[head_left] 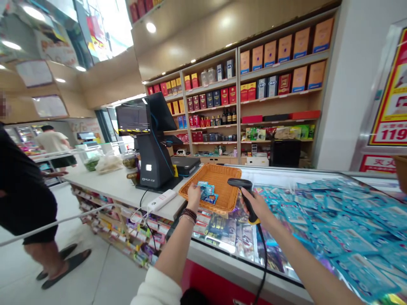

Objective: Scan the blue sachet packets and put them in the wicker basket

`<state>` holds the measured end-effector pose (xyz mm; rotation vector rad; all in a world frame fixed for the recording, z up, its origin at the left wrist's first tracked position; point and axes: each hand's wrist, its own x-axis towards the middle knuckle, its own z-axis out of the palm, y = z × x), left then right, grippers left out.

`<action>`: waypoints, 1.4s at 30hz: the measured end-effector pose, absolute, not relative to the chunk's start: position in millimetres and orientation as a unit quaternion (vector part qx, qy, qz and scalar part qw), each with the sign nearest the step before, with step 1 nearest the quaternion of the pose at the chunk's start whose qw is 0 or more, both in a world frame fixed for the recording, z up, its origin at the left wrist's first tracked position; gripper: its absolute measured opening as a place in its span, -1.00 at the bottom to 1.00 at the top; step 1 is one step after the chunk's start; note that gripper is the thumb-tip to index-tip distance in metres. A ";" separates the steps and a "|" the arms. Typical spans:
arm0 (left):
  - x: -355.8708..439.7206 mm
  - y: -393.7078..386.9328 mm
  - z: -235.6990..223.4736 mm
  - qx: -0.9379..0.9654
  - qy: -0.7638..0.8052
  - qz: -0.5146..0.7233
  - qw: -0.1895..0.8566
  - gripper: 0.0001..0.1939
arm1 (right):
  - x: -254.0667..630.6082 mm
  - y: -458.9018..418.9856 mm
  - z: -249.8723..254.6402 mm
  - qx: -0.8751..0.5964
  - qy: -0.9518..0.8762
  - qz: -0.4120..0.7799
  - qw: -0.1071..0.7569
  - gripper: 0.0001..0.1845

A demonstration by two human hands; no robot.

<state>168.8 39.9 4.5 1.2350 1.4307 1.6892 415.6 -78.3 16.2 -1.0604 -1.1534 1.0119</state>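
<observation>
My right hand (257,205) grips a black barcode scanner (241,183) by its handle, its head angled left over the basket's right edge. A cable (264,254) drops from the handle toward the counter's front. At the near-left side of the orange wicker basket (224,174), my left hand (193,195) is closed on a small blue packet (205,187). Another dark blue packet (211,198) lies just below it inside the basket. A beaded bracelet circles my left wrist. My left fingertips are partly covered by the packets.
Many blue packets (321,216) cover the glass counter to the right. A black checkout terminal (155,156) and a white power strip (161,201) stand on the left counter. A person in black (25,190) stands at left beyond a white rail. Shelves of boxes line the back wall.
</observation>
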 end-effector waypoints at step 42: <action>457.6 -68.7 -73.6 0.630 0.448 0.522 0.362 -0.90 | 599.2 -211.6 -46.8 -0.566 -0.312 0.322 0.692 -0.40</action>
